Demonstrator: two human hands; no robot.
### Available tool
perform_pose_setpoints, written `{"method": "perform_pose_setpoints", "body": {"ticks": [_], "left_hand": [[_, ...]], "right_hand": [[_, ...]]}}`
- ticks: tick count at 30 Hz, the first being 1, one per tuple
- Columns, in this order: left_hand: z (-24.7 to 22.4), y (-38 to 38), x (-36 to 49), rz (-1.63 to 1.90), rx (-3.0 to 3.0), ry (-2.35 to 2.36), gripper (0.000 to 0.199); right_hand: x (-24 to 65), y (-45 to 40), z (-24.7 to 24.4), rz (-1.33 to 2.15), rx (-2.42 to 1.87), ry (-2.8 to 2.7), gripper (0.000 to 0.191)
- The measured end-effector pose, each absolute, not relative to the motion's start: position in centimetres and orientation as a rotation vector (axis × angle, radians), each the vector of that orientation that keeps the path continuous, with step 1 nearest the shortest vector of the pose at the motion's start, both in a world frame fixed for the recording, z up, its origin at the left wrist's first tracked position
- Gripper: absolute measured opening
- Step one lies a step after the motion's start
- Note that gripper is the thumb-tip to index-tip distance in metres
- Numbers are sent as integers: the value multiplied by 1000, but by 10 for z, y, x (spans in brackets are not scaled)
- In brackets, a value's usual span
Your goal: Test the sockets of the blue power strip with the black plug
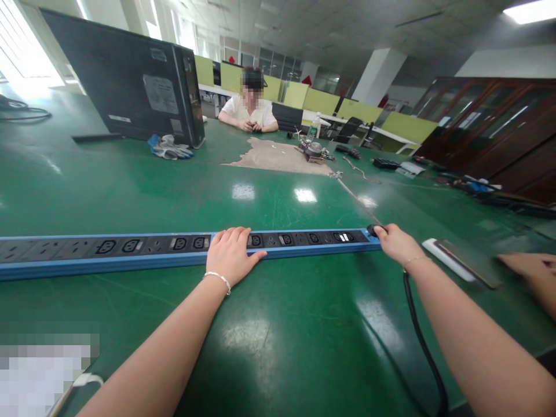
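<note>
A long blue power strip [147, 246] with a row of black sockets lies across the green table, running past the left edge of the view. My left hand [231, 252] grips it across its width near the middle, fingers over the far side and thumb along the near side. At the strip's right end, my right hand [397, 243] is closed on a thick black power cord [419, 330] by its dark end piece [372, 230]. The cord drops below my wrist toward the bottom edge. My palm and fingers hide part of its grip area.
A black computer tower [130, 81] stands back left beside work gloves [169, 147]. Another person [248, 110] sits across the table [182, 197]. Cardboard [278, 155] bears a metal device [313, 150]. At right are a phone-like object [460, 263] and another person's blurred hand [527, 269].
</note>
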State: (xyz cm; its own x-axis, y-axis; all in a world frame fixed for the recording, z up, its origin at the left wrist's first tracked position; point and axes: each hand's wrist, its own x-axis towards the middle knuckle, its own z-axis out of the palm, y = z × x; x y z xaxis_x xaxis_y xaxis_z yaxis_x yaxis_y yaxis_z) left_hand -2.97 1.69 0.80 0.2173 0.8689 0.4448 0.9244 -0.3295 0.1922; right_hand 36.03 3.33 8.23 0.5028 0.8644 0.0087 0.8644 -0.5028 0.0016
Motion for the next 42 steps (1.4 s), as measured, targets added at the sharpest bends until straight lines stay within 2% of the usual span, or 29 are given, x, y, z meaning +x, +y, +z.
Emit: {"method": "perform_pose_setpoints", "body": {"ticks": [25, 42], "left_hand": [[9, 17, -29, -732, -2368, -1758, 56], [9, 17, -29, -722, -2365, -1747, 56]], "right_hand": [[355, 49, 54, -16, -2830, -1746, 54], [353, 45, 56, 44, -2804, -1683, 54]]}}
